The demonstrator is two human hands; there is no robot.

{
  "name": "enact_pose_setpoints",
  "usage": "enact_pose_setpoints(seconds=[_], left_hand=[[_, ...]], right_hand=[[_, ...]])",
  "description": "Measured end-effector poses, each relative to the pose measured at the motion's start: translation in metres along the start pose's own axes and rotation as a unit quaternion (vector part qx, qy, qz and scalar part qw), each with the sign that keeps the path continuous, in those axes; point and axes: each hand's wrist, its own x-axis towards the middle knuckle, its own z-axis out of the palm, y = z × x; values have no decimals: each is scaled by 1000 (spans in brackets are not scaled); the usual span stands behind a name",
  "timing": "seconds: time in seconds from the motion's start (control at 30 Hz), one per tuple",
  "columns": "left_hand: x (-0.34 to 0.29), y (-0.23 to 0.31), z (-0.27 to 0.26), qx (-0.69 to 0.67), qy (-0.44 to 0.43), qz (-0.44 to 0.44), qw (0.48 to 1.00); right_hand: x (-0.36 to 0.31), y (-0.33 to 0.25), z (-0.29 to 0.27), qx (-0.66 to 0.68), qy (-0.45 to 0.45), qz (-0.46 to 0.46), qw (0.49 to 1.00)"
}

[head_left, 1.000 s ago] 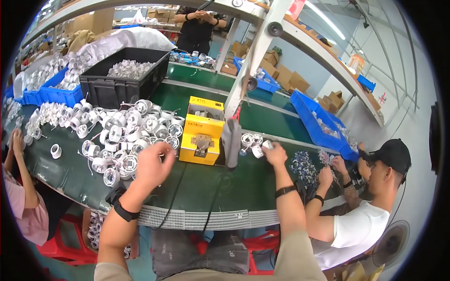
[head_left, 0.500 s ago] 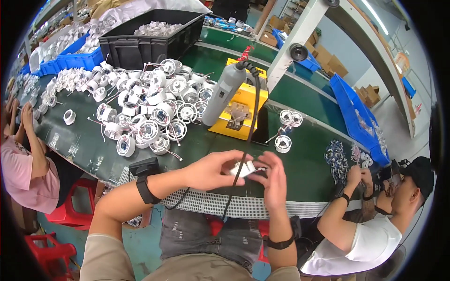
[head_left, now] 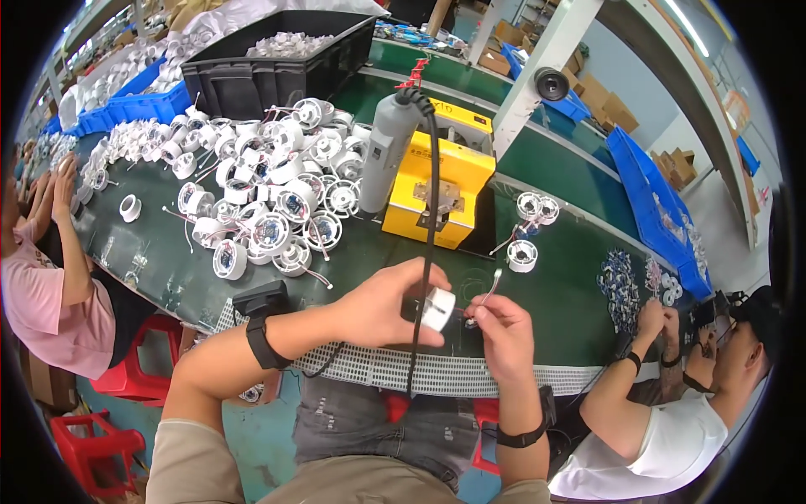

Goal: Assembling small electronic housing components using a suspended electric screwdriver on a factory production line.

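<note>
My left hand (head_left: 388, 304) grips a small white round part (head_left: 438, 307) just above the near edge of the green bench (head_left: 562, 294). My right hand (head_left: 501, 329) pinches thin wires (head_left: 489, 290) that come out of that part. A grey electric screwdriver (head_left: 387, 162) hangs in front of me, and its black cable (head_left: 430, 252) drops between my hands. Behind it stands a yellow fixture box (head_left: 438, 189). A heap of several white round parts (head_left: 273, 193) with wires lies to the left of the box.
A black crate (head_left: 252, 76) and blue bins (head_left: 134, 105) hold more white parts at the back left. Three white parts (head_left: 529, 227) lie right of the yellow box. One person (head_left: 50, 277) sits at my left, another (head_left: 697, 395) at my right. Blue trays (head_left: 651, 197) run along the right.
My hands have come back from the bench to just in front of my body, with the white part in the left and its wires in the right. The view tilted down.
</note>
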Motion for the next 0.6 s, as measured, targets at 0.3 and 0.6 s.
enact_pose_setpoints(seconds=[0.3, 0.6], left_hand=[[4, -10, 2, -473, -21, -224, 852], [5, -12, 2, -481, -15, -231, 845]], right_hand=[[-11, -8, 26, -289, -34, -237, 927], [-5, -11, 32, -148, -42, -31, 988]])
